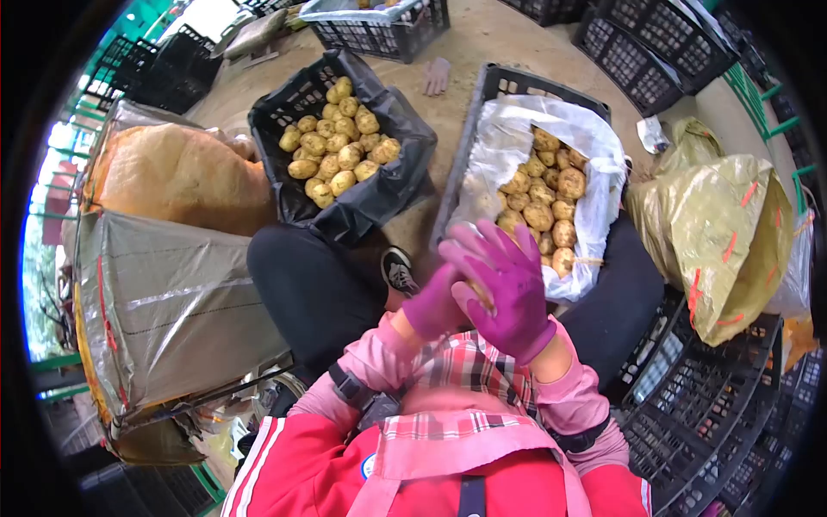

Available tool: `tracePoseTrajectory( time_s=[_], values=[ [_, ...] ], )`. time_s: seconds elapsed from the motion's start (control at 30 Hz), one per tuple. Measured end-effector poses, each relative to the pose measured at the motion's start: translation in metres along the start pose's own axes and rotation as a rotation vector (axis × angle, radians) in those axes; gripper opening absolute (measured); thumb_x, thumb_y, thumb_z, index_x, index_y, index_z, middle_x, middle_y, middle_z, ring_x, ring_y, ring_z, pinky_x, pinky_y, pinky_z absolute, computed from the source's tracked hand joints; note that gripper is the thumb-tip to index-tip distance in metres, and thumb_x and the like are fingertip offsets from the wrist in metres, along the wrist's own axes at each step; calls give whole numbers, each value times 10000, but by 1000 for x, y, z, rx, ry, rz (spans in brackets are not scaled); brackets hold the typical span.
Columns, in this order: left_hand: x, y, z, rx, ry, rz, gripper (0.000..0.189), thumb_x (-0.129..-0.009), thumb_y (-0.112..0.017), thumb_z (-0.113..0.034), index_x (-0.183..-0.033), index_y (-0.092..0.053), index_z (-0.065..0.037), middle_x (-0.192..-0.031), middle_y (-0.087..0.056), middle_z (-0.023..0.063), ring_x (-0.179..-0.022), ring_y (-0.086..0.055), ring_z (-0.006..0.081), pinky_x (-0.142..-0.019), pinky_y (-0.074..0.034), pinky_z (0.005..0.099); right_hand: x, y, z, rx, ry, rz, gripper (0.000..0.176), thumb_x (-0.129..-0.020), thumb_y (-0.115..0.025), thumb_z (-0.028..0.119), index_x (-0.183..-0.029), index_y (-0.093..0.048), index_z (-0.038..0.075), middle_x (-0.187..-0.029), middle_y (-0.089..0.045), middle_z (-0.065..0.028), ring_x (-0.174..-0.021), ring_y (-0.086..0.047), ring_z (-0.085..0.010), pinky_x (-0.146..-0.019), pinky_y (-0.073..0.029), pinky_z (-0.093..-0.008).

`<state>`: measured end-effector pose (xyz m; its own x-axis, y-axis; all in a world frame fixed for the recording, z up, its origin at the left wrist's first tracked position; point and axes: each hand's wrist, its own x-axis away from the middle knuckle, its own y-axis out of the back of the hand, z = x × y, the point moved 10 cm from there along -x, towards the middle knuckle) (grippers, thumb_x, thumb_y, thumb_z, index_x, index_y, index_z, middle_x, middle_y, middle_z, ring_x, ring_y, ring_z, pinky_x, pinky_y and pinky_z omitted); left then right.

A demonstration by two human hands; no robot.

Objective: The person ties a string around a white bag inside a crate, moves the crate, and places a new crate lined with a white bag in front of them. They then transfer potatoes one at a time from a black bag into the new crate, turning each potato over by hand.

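Note:
My left hand [433, 303] and my right hand [510, 297], both in purple gloves, are together in front of my chest. Between them a small part of a potato [484, 295] shows near my right thumb; most of it is covered by the gloves. The fingers of my right hand reach over it, and those of my left hand are largely hidden and slightly blurred. Just beyond is a black crate [450, 185] lined with white plastic [603, 142], holding potatoes [538, 202]. To the left stands another crate with a black liner [401, 116] and paler potatoes [332, 142].
Stuffed sacks [172, 302] stand at my left. A yellowish woven sack [706, 233] lies at my right, by black crates [698, 422]. A loose glove [437, 76] is on the floor. Farther back are a lined crate [379, 34] and stacked crates [629, 65].

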<state>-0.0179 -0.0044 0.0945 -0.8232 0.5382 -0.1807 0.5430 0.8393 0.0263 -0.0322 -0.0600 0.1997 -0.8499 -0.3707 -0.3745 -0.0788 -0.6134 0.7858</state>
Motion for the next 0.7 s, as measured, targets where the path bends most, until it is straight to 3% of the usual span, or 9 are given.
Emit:
tracePoseTrajectory(
  time_s=[0.07,0.1,0.13,0.2,0.3,0.43,0.53,0.63,0.7],
  values=[
    [6,13,0,-32,-109,6,502,-973,-573,-161,-1421,-390,-27,-1326,-548,159,-1167,-600,258,-988,-496,396,-7,-6,-29,-128,-61,-127,350,-919,-569,230,-1240,-609,98,-1320,-568,-167,-1288,-481,-353,-1094,-336,-491],
    [3,4,22,618,225,115,517,-982,-558,-211,-1436,-380,-41,-1334,-542,162,-1180,-592,278,-984,-498,407,-10,-9,-63,-254,-129,-232,341,-920,-566,227,-1231,-618,96,-1308,-573,-167,-1279,-486,-352,-1087,-342,-484],
    [11,-2,42,1247,614,-6,533,-992,-544,-260,-1452,-370,-55,-1342,-536,165,-1193,-584,298,-980,-501,418,-8,-18,-103,-454,-268,-245,331,-914,-571,211,-1213,-623,79,-1280,-584,-166,-1250,-502,-362,-1067,-365,-472],
    [-4,39,5,1005,563,-56,494,-1015,-467,-368,-1383,-448,-38,-1262,-580,200,-1122,-624,286,-917,-539,432,-5,-12,-143,158,-263,-222,343,-895,-592,182,-1212,-613,52,-1267,-588,-179,-1204,-533,-375,-1027,-410,-441],
    [-38,145,15,483,351,-315,524,-988,-501,-469,-1288,-543,-43,-1131,-650,195,-1005,-676,265,-832,-578,435,5,-12,-179,-240,-388,-143,365,-889,-622,190,-1226,-605,50,-1263,-601,-167,-1209,-539,-342,-1041,-403,-422],
    [-72,280,103,476,678,-710,537,-943,-569,-499,-1204,-587,-31,-1054,-681,156,-874,-689,247,-834,-564,391,19,-22,-194,-122,-394,-39,382,-877,-644,208,-1226,-610,56,-1275,-600,-163,-1201,-547,-342,-1041,-406,-415],
    [-85,373,107,-651,759,-927,582,-902,-604,-522,-1199,-574,-23,-1094,-660,174,-918,-651,320,-863,-521,395,39,-52,-209,-133,-446,0,395,-859,-661,231,-1223,-618,83,-1258,-602,-146,-1191,-547,-338,-1022,-417,-434],
    [-112,408,184,-888,600,-796,676,-847,-640,-519,-1284,-508,-21,-1230,-596,281,-1161,-571,432,-987,-453,463,48,-75,-201,-115,-423,85,384,-846,-667,244,-1197,-610,98,-1220,-594,-127,-1147,-556,-335,-992,-430,-436],
    [-110,427,283,-1234,690,-450,647,-847,-627,-489,-1281,-505,-25,-1257,-578,286,-1187,-548,438,-1001,-438,485,45,-87,-194,-79,-331,150,401,-845,-653,277,-1201,-595,102,-1191,-592,-114,-1119,-558,-335,-962,-431,-448]
  ],
)
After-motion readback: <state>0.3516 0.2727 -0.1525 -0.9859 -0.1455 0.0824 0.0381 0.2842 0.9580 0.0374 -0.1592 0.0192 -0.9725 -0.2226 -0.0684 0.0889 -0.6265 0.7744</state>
